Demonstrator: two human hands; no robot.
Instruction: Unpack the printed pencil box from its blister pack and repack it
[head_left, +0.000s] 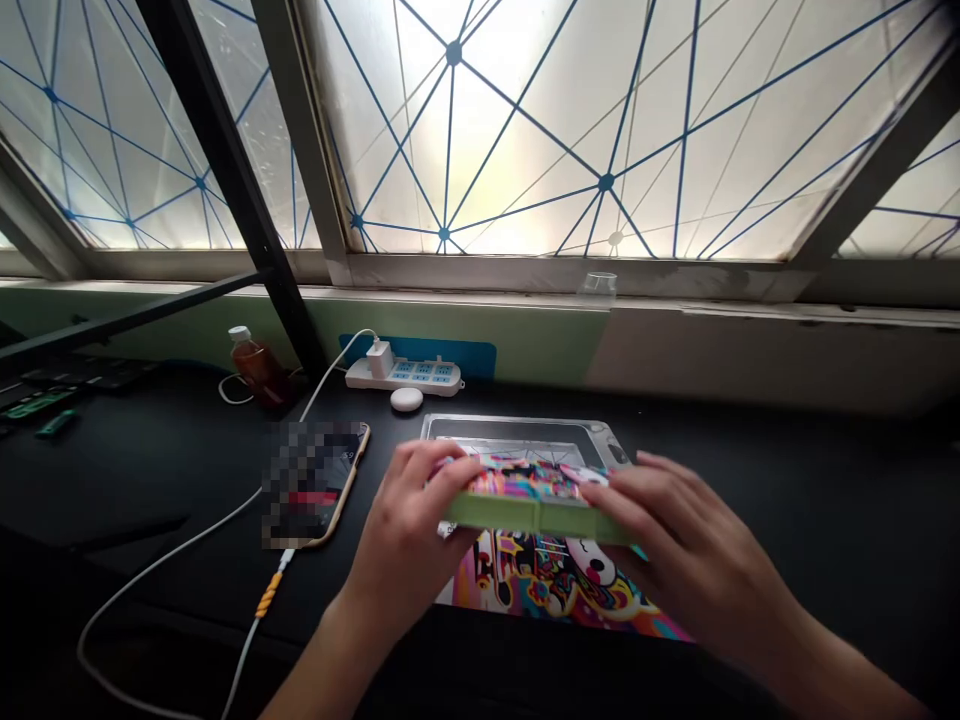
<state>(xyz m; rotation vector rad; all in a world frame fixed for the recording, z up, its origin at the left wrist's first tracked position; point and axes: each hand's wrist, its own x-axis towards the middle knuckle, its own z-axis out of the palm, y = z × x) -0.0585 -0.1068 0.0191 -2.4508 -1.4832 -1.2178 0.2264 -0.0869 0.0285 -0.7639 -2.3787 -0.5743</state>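
Note:
My left hand [409,520] and my right hand [675,540] grip the two ends of a flat green-edged case [536,510], which has a multicoloured printed top [529,480]. It is held low, just above a cartoon-printed mat [555,590]. Its far side partly covers a silver-rimmed glass panel [517,432] lying behind it. My fingers hide both ends of the case. A smartphone [315,485] with a gold edge and a blurred screen lies left of my left hand, with a white cable running from it.
The black desk [150,480] holds a white power strip [405,375] with a charger, a round white puck [406,399] and a brown bottle [259,368]. Green circuit boards [37,405] lie far left. A clear glass [598,287] stands on the sill beneath the windows.

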